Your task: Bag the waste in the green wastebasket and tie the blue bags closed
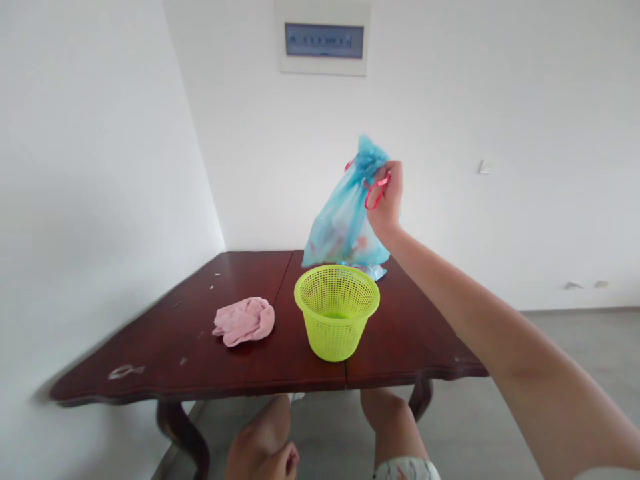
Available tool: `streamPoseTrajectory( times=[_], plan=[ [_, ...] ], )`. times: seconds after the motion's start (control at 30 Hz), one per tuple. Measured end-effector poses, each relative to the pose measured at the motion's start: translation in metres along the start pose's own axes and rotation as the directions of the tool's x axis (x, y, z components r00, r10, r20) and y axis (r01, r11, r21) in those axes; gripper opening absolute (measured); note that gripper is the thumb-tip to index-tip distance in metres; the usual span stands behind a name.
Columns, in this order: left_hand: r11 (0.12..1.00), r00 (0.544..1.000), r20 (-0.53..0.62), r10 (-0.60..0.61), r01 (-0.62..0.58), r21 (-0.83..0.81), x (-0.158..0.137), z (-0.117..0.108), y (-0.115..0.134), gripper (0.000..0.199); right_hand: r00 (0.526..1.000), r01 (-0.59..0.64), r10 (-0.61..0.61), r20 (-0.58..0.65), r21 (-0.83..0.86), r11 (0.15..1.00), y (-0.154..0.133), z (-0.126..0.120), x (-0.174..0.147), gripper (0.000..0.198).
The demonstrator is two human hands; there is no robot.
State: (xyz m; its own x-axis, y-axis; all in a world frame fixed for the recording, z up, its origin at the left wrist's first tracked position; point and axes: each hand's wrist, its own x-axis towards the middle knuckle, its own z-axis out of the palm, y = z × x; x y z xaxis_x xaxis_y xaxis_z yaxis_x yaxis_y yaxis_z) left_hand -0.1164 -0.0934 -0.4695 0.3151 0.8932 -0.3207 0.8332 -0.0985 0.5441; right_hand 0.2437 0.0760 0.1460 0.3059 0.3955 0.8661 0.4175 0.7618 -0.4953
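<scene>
Raised over the far part of the table, my right hand is closed around the gathered neck of a translucent blue drawstring garbage bag. A loop of its pink-red drawstring hangs by my fingers. Coloured contents show dimly through the plastic, too blurred to name. Below the bag stands a yellow-green perforated plastic basket, upright, with no contents visible. My left hand is low at the bottom edge by my left leg, curled into a fist and partly cut off by the frame.
A crumpled pink cloth lies left of the basket on the dark red wooden table. Behind the basket is a shiny light-blue packet, partly hidden. Small white scraps lie at the left. White walls stand close at the left and back.
</scene>
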Motion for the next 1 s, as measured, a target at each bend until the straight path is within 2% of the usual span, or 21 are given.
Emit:
streamPoseTrajectory(
  times=[0.03,0.07,0.1,0.17,0.27,0.43,0.53,0.6,0.7,0.77,0.8,0.87,0.9,0.93,0.97,1.0],
  plan=[
    [1.000,1.000,-0.003,0.001,-0.001,0.007,-0.001,0.001,-0.001,0.020,0.991,0.125,-0.129,-0.033,-0.097,0.987,-0.002,-0.012,0.011,0.021],
    [1.000,1.000,-0.008,0.002,-0.002,0.010,-0.003,0.003,-0.001,0.018,0.977,0.200,-0.209,-0.038,-0.177,0.964,-0.002,-0.024,0.019,0.020],
    [1.000,1.000,-0.020,0.002,-0.002,0.013,-0.005,0.004,-0.001,0.014,0.969,0.234,-0.245,-0.019,-0.235,0.944,-0.001,-0.036,0.024,0.019],
    [0.999,0.999,-0.050,-0.003,0.004,0.033,-0.010,0.006,0.002,0.006,0.972,0.235,-0.222,0.079,-0.315,0.919,0.009,-0.057,0.025,0.016],
    [0.995,0.998,-0.066,-0.023,0.029,0.099,-0.016,0.005,0.007,0.007,0.983,0.150,-0.098,0.155,-0.367,0.918,0.039,-0.080,0.002,0.014],
    [0.988,0.998,-0.056,-0.041,0.049,0.148,-0.018,0.001,0.015,0.013,0.960,-0.060,0.172,0.221,-0.437,0.897,0.108,-0.102,-0.071,0.017],
    [0.993,0.998,-0.060,-0.032,0.038,0.112,-0.021,0.001,0.020,0.012,0.905,-0.193,0.344,0.252,-0.477,0.857,0.151,-0.112,-0.117,0.028],
    [1.000,0.997,-0.077,0.001,0.001,0.020,-0.025,0.000,0.024,0.014,0.856,-0.266,0.439,0.274,-0.496,0.827,0.177,-0.119,-0.146,0.036],
    [0.991,0.982,-0.185,0.048,-0.070,-0.115,-0.036,-0.015,0.025,0.034,0.799,-0.343,0.529,0.287,-0.505,0.792,0.204,-0.130,-0.180,0.040],
    [0.977,0.924,-0.359,0.130,-0.182,-0.115,-0.045,-0.041,0.024,0.038,0.782,-0.382,0.560,0.274,-0.500,0.777,0.214,-0.139,-0.195,0.034],
    [0.962,0.867,-0.459,0.194,-0.260,-0.086,-0.049,-0.060,0.025,0.034,0.778,-0.399,0.571,0.264,-0.495,0.772,0.216,-0.144,-0.201,0.028],
    [0.922,0.722,-0.623,0.302,-0.387,-0.002,-0.053,-0.112,0.030,0.025,0.775,-0.423,0.584,0.243,-0.486,0.765,0.215,-0.155,-0.211,0.010],
    [0.910,0.644,-0.691,0.328,-0.411,0.049,-0.052,-0.143,0.035,0.021,0.774,-0.430,0.587,0.237,-0.484,0.762,0.212,-0.161,-0.217,0.013],
    [0.904,0.570,-0.742,0.352,-0.413,0.111,-0.047,-0.176,0.042,0.018,0.774,-0.432,0.589,0.234,-0.486,0.760,0.207,-0.167,-0.223,0.025],
    [0.911,0.504,-0.789,0.351,-0.378,0.163,-0.040,-0.208,0.049,0.017,0.777,-0.431,0.587,0.228,-0.487,0.760,0.201,-0.174,-0.232,0.037],
    [0.927,0.462,-0.820,0.338,-0.313,0.206,-0.029,-0.240,0.057,0.021,0.781,-0.434,0.586,0.217,-0.486,0.759,0.194,-0.181,-0.244,0.046]
  ],
)
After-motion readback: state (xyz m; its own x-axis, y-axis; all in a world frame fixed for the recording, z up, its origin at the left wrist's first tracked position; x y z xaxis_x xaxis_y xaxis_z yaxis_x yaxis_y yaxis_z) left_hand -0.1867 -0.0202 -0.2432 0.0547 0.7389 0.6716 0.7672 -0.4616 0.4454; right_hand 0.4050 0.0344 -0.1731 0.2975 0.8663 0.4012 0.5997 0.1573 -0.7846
